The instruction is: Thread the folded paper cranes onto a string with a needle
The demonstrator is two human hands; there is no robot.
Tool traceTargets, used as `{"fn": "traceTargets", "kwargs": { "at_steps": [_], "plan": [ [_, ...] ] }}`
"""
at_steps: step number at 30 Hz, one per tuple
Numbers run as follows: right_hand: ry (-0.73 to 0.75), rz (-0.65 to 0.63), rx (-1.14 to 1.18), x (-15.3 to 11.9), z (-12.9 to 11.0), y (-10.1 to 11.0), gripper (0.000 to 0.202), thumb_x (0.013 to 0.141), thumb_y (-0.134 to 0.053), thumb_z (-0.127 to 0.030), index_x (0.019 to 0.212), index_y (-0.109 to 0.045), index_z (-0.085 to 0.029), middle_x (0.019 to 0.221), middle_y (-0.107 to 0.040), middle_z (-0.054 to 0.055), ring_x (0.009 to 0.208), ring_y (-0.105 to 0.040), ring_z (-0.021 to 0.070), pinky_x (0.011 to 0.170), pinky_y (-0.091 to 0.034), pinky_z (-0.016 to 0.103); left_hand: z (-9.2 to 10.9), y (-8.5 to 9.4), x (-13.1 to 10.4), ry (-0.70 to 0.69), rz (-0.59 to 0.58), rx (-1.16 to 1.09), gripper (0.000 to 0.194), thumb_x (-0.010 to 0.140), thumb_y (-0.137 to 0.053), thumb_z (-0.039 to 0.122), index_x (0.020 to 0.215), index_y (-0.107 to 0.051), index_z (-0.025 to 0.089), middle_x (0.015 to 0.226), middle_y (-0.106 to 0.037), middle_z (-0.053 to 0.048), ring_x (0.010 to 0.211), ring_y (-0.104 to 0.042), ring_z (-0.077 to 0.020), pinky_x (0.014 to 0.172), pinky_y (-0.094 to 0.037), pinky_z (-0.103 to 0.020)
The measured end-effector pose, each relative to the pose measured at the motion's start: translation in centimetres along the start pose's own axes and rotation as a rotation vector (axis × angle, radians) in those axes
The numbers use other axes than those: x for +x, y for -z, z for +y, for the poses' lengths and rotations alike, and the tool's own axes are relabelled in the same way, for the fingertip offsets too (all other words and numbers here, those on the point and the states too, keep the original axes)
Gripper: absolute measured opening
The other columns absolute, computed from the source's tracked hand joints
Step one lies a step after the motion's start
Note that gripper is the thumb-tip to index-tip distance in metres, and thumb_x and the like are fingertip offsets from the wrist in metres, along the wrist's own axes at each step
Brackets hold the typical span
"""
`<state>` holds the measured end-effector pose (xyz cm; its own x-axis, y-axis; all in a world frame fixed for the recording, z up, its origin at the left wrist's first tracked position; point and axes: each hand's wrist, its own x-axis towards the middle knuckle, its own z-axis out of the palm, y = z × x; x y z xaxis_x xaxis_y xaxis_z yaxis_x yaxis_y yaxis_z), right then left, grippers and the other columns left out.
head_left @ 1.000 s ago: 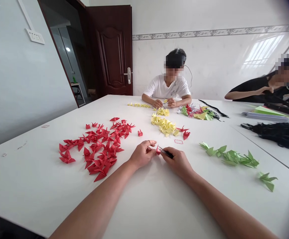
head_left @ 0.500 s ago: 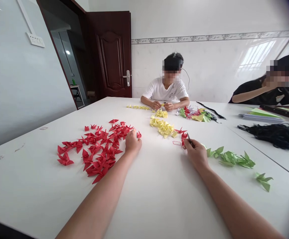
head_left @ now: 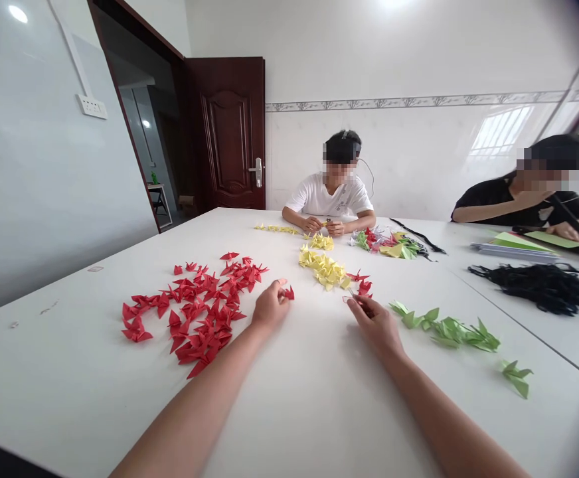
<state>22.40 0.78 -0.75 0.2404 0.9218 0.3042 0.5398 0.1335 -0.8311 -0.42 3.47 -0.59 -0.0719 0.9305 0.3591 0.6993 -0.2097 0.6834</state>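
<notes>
Head view: left hand (head_left: 269, 307) pinches a red paper crane (head_left: 289, 293), right hand (head_left: 375, 323) grips a slim tool (head_left: 352, 292)

On a clock face centred between the two hands, with 12 pointing away from the wearer, the small red paper crane is at 10 o'clock, nipped between thumb and fingers; whether it touches the white worktop (head_left: 299, 405) cannot be told. The right hand, at 4 o'clock, is curled with its fingers closed on the slim tool, mostly hidden apart from its tip. A few loose red cranes (head_left: 364, 287) lie just beyond it at 2 o'clock.

A large spread of red cranes (head_left: 212, 302) lies at 9 o'clock, yellow cranes (head_left: 325, 267) at 12, and pale green cranes (head_left: 461, 334) just past 3. Farther off, a mixed-colour heap (head_left: 392, 243) is at 2 and a tangle of black cords (head_left: 538, 289) near 3. A person in white (head_left: 329, 196) sits at 12.
</notes>
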Motion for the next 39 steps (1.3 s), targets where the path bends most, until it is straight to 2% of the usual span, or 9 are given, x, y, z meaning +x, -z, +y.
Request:
{"fn": "traceTargets", "kwargs": {
  "at_steps": [3, 5, 8, 12, 17, 22, 30, 35, 39],
  "plan": [
    [-0.018, -0.134, 0.117, -2.3, -1.1, -0.3, 0.051, 0.073, -0.051, -0.051, 0.105, -0.062, -0.013, 0.086, -0.067, 0.008, 0.079, -0.06, 0.0209, 0.069, -0.044, 0.028, 0.7, 0.2, -3.4, -0.191, -0.093, -0.15, 0.051, 0.072, -0.048, 0.011, 0.123, -0.043, 0.018, 0.091, -0.063, -0.003, 0.082, -0.058, -0.012, 0.075, -0.046, -0.023],
    [-0.015, -0.236, 0.15, -4.1, -1.9, -0.4, 0.047, 0.073, -0.052, -0.05, 0.103, -0.064, -0.015, 0.086, -0.068, 0.007, 0.079, -0.061, 0.0207, 0.068, -0.045, 0.027, 1.1, 0.4, -4.9, -0.257, -0.167, -0.229, 0.052, 0.074, -0.046, 0.01, 0.125, -0.04, 0.018, 0.091, -0.061, -0.003, 0.083, -0.057, -0.0117, 0.075, -0.047, -0.024],
    [0.041, -0.37, 0.143, -6.1, -2.9, -0.2, 0.044, 0.076, -0.05, -0.049, 0.102, -0.064, -0.017, 0.089, -0.068, 0.006, 0.079, -0.06, 0.0197, 0.067, -0.045, 0.026, 1.6, 0.8, -5.6, -0.246, -0.26, -0.315, 0.056, 0.073, -0.047, 0.01, 0.128, -0.036, 0.018, 0.085, -0.059, -0.001, 0.077, -0.056, -0.0107, 0.074, -0.047, -0.024],
    [0.084, -0.466, 0.042, -6.6, -4.0, 0.0, 0.042, 0.079, -0.046, -0.049, 0.099, -0.065, -0.018, 0.085, -0.068, 0.005, 0.073, -0.059, 0.0184, 0.061, -0.044, 0.025, 1.9, 1.1, -4.9, -0.16, -0.308, -0.411, 0.062, 0.072, -0.05, 0.01, 0.13, -0.031, 0.017, 0.081, -0.056, 0.0, 0.074, -0.055, -0.0098, 0.073, -0.047, -0.024],
    [0.113, -0.481, -0.075, -6.0, -4.4, -0.5, 0.041, 0.082, -0.04, -0.048, 0.095, -0.066, -0.019, 0.083, -0.067, 0.004, 0.071, -0.058, 0.0177, 0.06, -0.042, 0.025, 1.8, 0.9, -4.5, -0.158, -0.367, -0.44, 0.06, 0.073, -0.048, 0.009, 0.131, -0.031, 0.016, 0.081, -0.056, 0.0, 0.071, -0.054, -0.0088, 0.071, -0.047, -0.023],
    [0.129, -0.49, -0.204, -5.9, -4.4, -1.0, 0.038, 0.082, -0.038, -0.047, 0.087, -0.065, -0.021, 0.074, -0.065, 0.004, 0.065, -0.055, 0.0169, 0.056, -0.039, 0.025, 1.7, 0.6, -4.5, -0.132, -0.417, -0.448, 0.061, 0.073, -0.049, 0.01, 0.131, -0.032, 0.02, 0.082, -0.055, 0.001, 0.07, -0.054, -0.008, 0.068, -0.047, -0.021],
    [0.177, -0.52, -0.226, -5.7, -4.4, -1.0, 0.035, 0.085, -0.034, -0.041, 0.073, -0.06, -0.022, 0.064, -0.059, 0.002, 0.058, -0.051, 0.0149, 0.055, -0.037, 0.024, 2.1, 0.9, -4.5, -0.077, -0.442, -0.507, 0.059, 0.074, -0.051, 0.013, 0.13, -0.034, 0.019, 0.082, -0.054, 0.0, 0.074, -0.055, -0.009, 0.074, -0.047, -0.023],
    [0.164, -0.532, -0.174, -5.6, -4.5, -0.9, 0.036, 0.085, -0.036, -0.042, 0.077, -0.063, -0.02, 0.066, -0.06, 0.002, 0.06, -0.053, 0.0149, 0.057, -0.039, 0.024, 2.1, 1.0, -4.4, -0.048, -0.44, -0.504, 0.056, 0.075, -0.051, 0.014, 0.128, -0.036, 0.018, 0.084, -0.057, -0.001, 0.075, -0.056, -0.0098, 0.075, -0.047, -0.024],
    [0.105, -0.451, -0.033, -5.5, -4.1, -1.0, 0.036, 0.079, -0.045, -0.047, 0.09, -0.066, -0.019, 0.074, -0.065, 0.003, 0.066, -0.057, 0.0163, 0.061, -0.044, 0.023, 2.1, 1.2, -4.4, -0.038, -0.444, -0.476, 0.053, 0.076, -0.05, 0.014, 0.127, -0.038, 0.02, 0.086, -0.06, -0.002, 0.076, -0.056, -0.0103, 0.075, -0.047, -0.024]
  ]
}}
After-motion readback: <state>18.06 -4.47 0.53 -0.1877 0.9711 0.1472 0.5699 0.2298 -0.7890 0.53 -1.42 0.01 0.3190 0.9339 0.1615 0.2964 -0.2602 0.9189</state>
